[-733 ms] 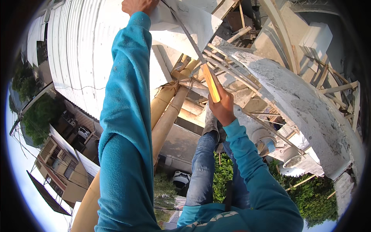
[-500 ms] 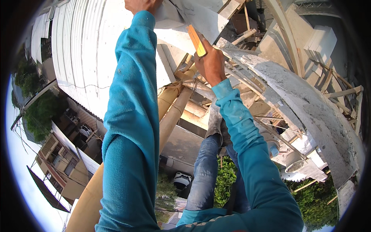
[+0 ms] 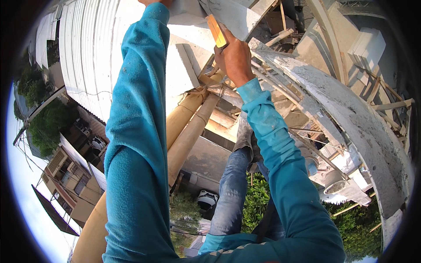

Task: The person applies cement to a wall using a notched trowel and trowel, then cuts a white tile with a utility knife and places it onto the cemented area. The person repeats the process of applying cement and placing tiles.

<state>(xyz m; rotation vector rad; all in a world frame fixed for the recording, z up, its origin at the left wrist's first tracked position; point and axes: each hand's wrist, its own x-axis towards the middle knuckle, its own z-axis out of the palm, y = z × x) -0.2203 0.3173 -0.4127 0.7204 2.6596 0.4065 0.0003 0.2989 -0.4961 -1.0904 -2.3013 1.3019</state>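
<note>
Now your right hand (image 3: 233,59) sits farther up than before, its fingers wrapped tight round the orange tool handle (image 3: 216,30), which juts past them toward the pale block (image 3: 187,8) near your left hand (image 3: 158,1), whose cropped grip I cannot tell.

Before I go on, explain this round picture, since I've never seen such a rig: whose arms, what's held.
No machine here, just a person in blue sleeves. The left of two fisheye head cameras looks down, so straight edges bend near the rim. The bare right hand grips a yellow-orange handle. The left hand, mostly cut off at the top edge, is beside a grey block; its grip cannot be told. Lower down are bamboo poles, with white corrugated sheeting at left.
</note>
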